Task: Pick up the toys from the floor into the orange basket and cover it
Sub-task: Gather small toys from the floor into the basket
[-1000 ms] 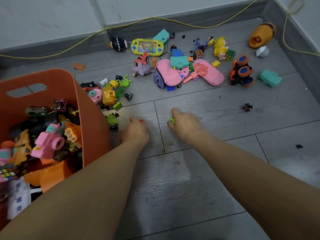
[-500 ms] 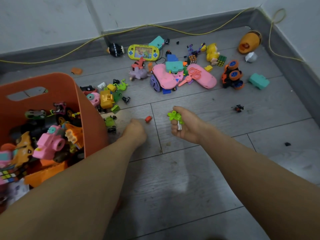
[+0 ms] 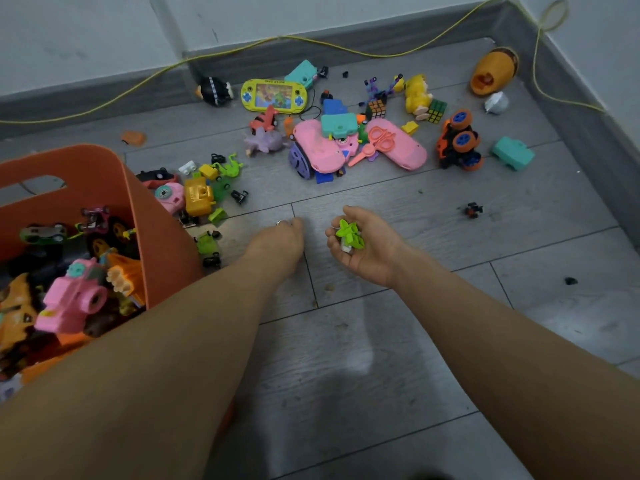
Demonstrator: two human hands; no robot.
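Orange basket (image 3: 166, 237) sits at the left edge of the frame, mid-height, uncovered, already loaded: pink toy camera (image 3: 74, 299), small cars, orange bits piled inside. No cover identifiable in view.

Right hand (image 3: 367, 244), frame centre, palm up, fingers curled loosely round a lime green toy piece (image 3: 349, 233) with a small white part under it. Held above the grey plank floor (image 3: 398, 341), not touching it.

Left hand (image 3: 277, 237), just left of the right hand, back toward the camera, knuckles down near the floor. Fingers are folded out of sight; cannot tell whether it grips anything. Ring visible on one finger.

Just right of the basket wall: green toy car (image 3: 207, 244), yellow toy block (image 3: 198, 197), pink round-lens toy (image 3: 169, 195), small green and black scraps.

Upper centre of frame, main pile: two pink cases (image 3: 398, 150) with orange scissors (image 3: 375, 145) on top, teal box (image 3: 338, 125), yellow handheld game (image 3: 274, 95), two puzzle cubes, yellow figure (image 3: 417, 93).

Upper right: orange-wheeled truck (image 3: 459, 143), teal block (image 3: 512, 157), orange capsule toy (image 3: 493, 72) near the corner.

Yellow cord (image 3: 311, 43) runs along the skirting across the top of the frame.
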